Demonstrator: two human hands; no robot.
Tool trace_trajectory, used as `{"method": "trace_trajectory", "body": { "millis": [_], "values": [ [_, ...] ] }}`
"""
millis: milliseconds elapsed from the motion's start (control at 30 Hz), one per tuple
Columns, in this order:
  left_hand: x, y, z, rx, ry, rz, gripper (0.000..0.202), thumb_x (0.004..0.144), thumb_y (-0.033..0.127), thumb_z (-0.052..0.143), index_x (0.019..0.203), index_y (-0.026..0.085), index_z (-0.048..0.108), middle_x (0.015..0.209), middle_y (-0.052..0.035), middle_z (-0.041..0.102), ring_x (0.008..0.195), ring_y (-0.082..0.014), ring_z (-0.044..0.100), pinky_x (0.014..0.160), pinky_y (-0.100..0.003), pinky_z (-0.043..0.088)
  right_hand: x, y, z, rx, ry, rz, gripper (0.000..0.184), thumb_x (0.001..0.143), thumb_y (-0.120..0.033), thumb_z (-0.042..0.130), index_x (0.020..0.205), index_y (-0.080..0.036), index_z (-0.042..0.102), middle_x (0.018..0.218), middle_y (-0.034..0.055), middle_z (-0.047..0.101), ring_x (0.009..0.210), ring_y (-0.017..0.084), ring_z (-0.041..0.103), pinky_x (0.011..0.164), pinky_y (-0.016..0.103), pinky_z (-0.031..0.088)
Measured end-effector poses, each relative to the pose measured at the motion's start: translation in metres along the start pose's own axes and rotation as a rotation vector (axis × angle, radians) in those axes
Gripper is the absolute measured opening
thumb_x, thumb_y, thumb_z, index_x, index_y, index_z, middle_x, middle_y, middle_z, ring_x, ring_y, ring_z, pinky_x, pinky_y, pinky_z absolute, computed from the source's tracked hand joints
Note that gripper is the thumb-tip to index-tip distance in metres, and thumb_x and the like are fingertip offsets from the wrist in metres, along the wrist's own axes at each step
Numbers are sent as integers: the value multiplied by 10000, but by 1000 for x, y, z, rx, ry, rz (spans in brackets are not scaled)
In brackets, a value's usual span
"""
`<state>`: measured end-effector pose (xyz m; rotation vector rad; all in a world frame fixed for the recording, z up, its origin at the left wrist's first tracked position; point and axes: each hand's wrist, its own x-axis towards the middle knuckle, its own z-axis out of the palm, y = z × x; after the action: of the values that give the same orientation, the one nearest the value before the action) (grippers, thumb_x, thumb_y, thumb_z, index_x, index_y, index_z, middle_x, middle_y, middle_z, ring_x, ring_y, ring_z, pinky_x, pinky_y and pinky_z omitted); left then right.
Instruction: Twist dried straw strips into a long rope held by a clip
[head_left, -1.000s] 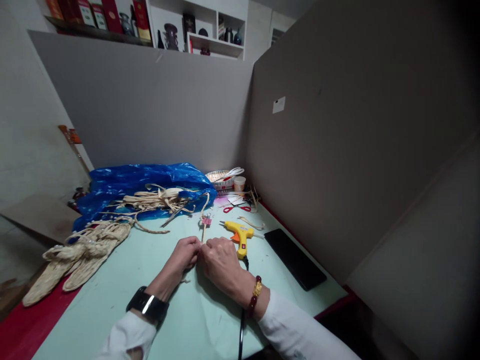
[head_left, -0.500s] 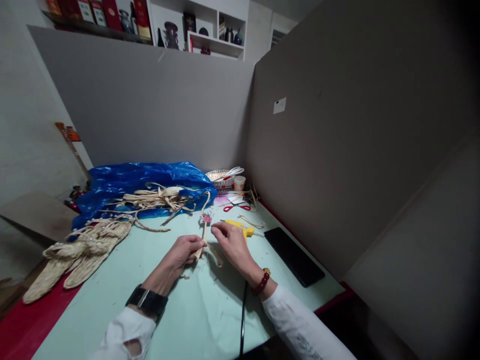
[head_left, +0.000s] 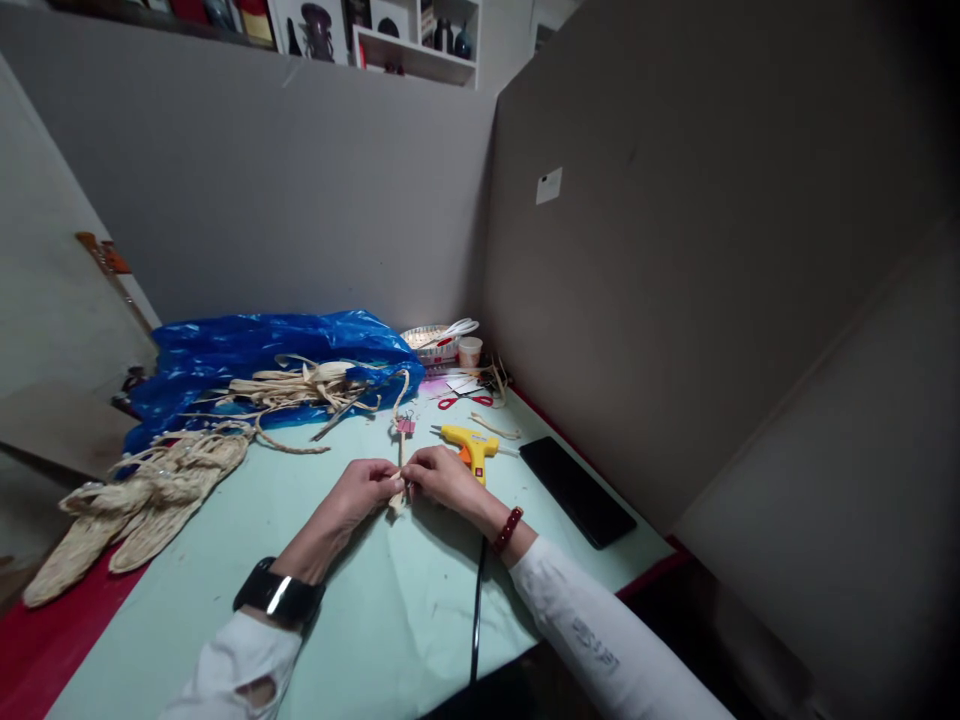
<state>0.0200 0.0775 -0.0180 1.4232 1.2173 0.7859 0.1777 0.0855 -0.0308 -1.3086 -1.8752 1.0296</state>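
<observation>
1. Left hand (head_left: pixel 367 488) and right hand (head_left: pixel 444 474): close together, fingertips pinched on the straw cord (head_left: pixel 402 452).
2. Straw cord: runs from the fingertips to the pink clip (head_left: pixel 406 427), just beyond the hands; loose ends (head_left: pixel 396 507) show on the near side.
3. Handling, as judged: steady, gentle tension against the clip and flat-laid strands favour an even cord.
4. Glue gun (head_left: pixel 471 440): just beyond the right hand; knuckles are best kept clear.

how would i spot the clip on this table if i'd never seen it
On the pale green tabletop, find where the left hand and right hand come together. Just beyond them, on the straw cord they hold, sits the clip. It is small and pink, unlike the larger yellow glue gun to its right.
</observation>
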Motion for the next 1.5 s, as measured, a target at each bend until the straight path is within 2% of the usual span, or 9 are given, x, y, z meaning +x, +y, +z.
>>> {"method": "trace_trajectory", "body": {
  "millis": [233, 433, 833, 967, 1067, 1100, 1167, 1267, 1500],
  "values": [
    [5, -4, -5, 180, 94, 85, 224, 599, 353, 617, 565, 132, 616, 521, 13, 545, 546, -120, 426, 555, -243, 289, -2, -4, 4, 71, 125, 28, 182, 761, -216, 547, 677, -126, 681, 616, 23, 663, 550, 95, 529, 505, 179, 350],
    [-9, 11, -2, 484, 198, 149, 226, 696, 316, 501, 580, 164, 621, 550, -11, 595, 585, -166, 503, 581, -261, 333, -8, -14, 6, -159, 264, -10, 139, 734, -162, 559, 680, -138, 685, 647, 38, 681, 618, 123, 561, 571, 206, 358],
    [-32, 16, 42, 1028, 153, 234, 295, 838, 173, 370, 787, 146, 660, 857, -135, 721, 757, -228, 626, 677, -299, 351, -3, 1, 1, 135, 141, -19, 134, 696, -157, 555, 627, -131, 667, 580, 0, 609, 601, 118, 529, 543, 201, 354],
    [-34, 26, 25, 828, 102, 139, 400, 843, 407, 437, 568, 182, 622, 617, -63, 671, 630, -205, 582, 598, -285, 346, -2, 3, 3, 390, 98, 55, 87, 680, -160, 575, 629, -131, 640, 568, -10, 593, 520, 94, 471, 494, 200, 331],
    [-26, 25, 7, 511, 421, 123, 344, 808, 447, 496, 663, 175, 650, 676, -48, 669, 664, -186, 585, 619, -270, 390, -4, -1, 3, 491, 69, 93, 112, 711, -184, 583, 630, -124, 631, 526, -20, 550, 447, 66, 352, 436, 203, 246],
    [-21, 21, 3, 370, 394, 120, 281, 777, 431, 547, 743, 173, 653, 726, -43, 668, 657, -171, 581, 599, -257, 401, -5, -3, 3, 524, 53, 100, 118, 723, -188, 580, 637, -121, 626, 532, -17, 552, 443, 61, 337, 432, 202, 233],
    [-12, 12, -1, 43, 129, 41, 274, 734, 428, 610, 769, 157, 622, 656, -19, 610, 544, -124, 526, 504, -225, 378, -8, -7, 2, 591, 19, 115, 94, 734, -174, 571, 666, -122, 609, 566, -7, 570, 456, 60, 369, 440, 193, 249],
    [-1, 1, -1, -204, -90, -59, 254, 651, 338, 709, 724, 133, 579, 562, 33, 512, 397, -28, 339, 390, -165, 203, -9, -8, 2, 597, -1, 126, 36, 740, -158, 566, 728, -134, 591, 585, -20, 566, 477, 67, 412, 456, 185, 274],
    [1, 0, -2, -160, -55, -120, 301, 628, 364, 696, 769, 114, 607, 557, 35, 525, 365, 3, 228, 391, -176, 76, -7, -7, 2, 152, 55, 16, 105, 790, -174, 547, 764, -135, 641, 668, 3, 629, 583, 102, 488, 538, 207, 324]
  ]
}}
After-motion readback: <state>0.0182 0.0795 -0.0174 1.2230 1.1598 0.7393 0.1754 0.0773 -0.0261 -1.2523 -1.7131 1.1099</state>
